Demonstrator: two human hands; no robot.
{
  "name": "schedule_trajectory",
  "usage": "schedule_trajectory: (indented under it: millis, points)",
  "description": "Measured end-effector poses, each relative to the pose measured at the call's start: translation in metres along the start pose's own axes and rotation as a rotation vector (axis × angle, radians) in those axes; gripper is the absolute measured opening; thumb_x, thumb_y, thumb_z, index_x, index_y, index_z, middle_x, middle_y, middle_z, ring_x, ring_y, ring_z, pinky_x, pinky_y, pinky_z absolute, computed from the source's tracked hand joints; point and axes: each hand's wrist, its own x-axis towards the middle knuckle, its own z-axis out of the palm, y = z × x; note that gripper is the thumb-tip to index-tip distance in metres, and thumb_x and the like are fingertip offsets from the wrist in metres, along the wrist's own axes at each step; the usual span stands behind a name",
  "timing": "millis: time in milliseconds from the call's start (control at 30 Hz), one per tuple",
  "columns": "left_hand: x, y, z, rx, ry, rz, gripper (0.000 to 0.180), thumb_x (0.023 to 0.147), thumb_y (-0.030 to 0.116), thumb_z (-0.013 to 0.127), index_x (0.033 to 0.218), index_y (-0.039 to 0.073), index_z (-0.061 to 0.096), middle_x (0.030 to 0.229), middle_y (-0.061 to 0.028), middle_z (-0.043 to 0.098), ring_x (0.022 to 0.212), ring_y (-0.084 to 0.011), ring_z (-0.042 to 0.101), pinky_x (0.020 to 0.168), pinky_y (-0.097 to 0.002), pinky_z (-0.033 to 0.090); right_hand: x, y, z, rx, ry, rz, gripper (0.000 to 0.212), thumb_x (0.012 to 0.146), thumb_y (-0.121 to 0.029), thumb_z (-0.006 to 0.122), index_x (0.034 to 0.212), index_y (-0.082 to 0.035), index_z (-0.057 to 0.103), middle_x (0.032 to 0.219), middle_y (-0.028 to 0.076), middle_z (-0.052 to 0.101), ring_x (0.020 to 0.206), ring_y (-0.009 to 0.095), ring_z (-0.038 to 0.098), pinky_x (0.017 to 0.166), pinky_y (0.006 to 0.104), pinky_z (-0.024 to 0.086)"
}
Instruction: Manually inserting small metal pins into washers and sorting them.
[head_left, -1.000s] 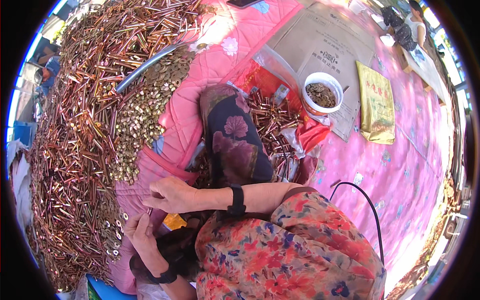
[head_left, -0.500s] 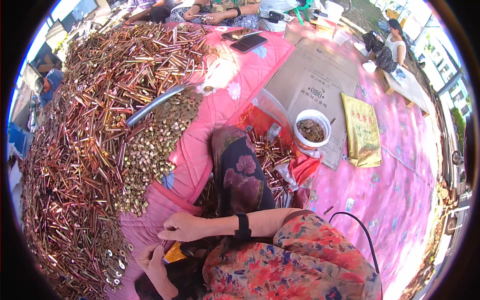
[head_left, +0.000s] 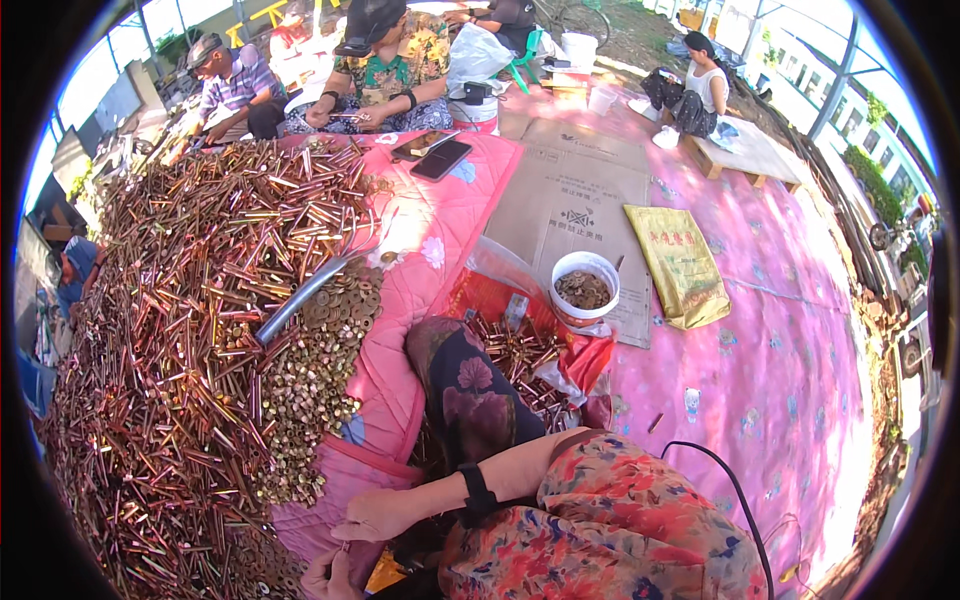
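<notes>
L hand, at bottom edge of view, pinches a small metal pc btwn thumb & fingers; too small to tell its kind. R hand is just above, fingers bent in twd same pc; can't tell if it grips too. Both are over near end of pink quilt, just R of big heap of coppery rods. Nuts & washers lie along heap's R side, w/ curved grey tube nr washers. Past the knee: more rods in red bag, white tub w/ washers in it, cardboard, yellow bag. Co-worker in black cap sits at far end, thin pcs in hands.
</notes>
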Motion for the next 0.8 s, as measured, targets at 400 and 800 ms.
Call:
schedule_trajectory:
  millis: [400,800]
  points:
    - [0.016,-0.018,-0.018,-0.186,0.012,-0.217,0.008,0.078,0.002,0.064,0.075,-0.006,0.063,0.062,0.0017,0.053,0.055,-0.0066,0.043,0.051,-0.0219,0.036,0.021,-0.017,-0.005,0.152,-0.115,0.057,0.053,0.087,-0.046,0.047,0.058,-0.003,0.058,0.055,0.014,0.056,0.054,0.037,0.056,0.049,0.0437,0.042]
    - [0.002,-0.068,-0.027,0.060,-0.002,0.201,0.012,0.081,0.007,0.064,0.093,0.007,0.068,0.074,-0.0095,0.059,0.062,-0.0240,0.052,0.056,-0.0306,0.045,0.033,-0.020,0.013,0.000,0.216,-0.403,0.041,0.085,-0.035,0.057,0.067,0.002,0.051,0.063,0.021,0.053,0.058,0.038,0.052,0.053,0.0417,0.040]
